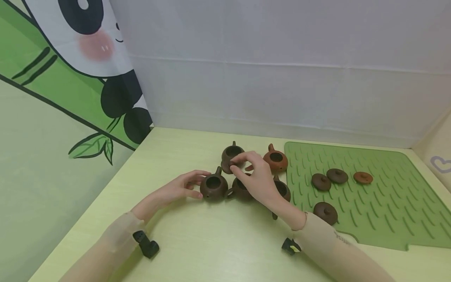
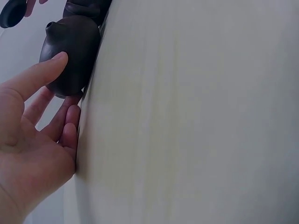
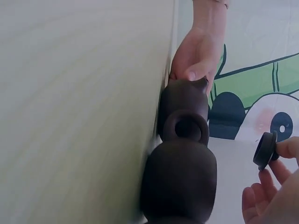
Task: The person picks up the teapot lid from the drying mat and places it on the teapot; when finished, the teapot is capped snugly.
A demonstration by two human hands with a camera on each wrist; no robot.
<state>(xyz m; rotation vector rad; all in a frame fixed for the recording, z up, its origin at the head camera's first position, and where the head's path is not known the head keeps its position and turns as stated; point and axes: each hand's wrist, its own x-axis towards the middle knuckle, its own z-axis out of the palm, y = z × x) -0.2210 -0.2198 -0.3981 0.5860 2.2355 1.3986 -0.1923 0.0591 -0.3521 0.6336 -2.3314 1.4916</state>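
My left hand point(image 1: 179, 188) holds a small dark brown teapot point(image 1: 213, 192) from its left side, the thumb on its near wall and the fingers behind. That teapot stands upright on the table without a lid. Between thumb and fingers my right hand point(image 1: 261, 181) pinches a dark round lid point(image 3: 265, 150) by its knob, tilted in the air above the pots. Behind it stands another dark teapot point(image 1: 231, 150). A lidless reddish-brown teapot point(image 1: 278, 164) is at the back right. Two more dark pots, a middle teapot point(image 1: 239, 192) and a right teapot point(image 1: 286, 194), are partly hidden by my right hand and forearm.
On the right of the table point(image 1: 211, 243) lies a green mat point(image 1: 384, 203). Several lids rest on it: a reddish lid point(image 1: 363, 178) and dark ones, the nearest dark lid point(image 1: 325, 213) close to my right sleeve. A pale cloth wall point(image 1: 267, 98) rises behind.
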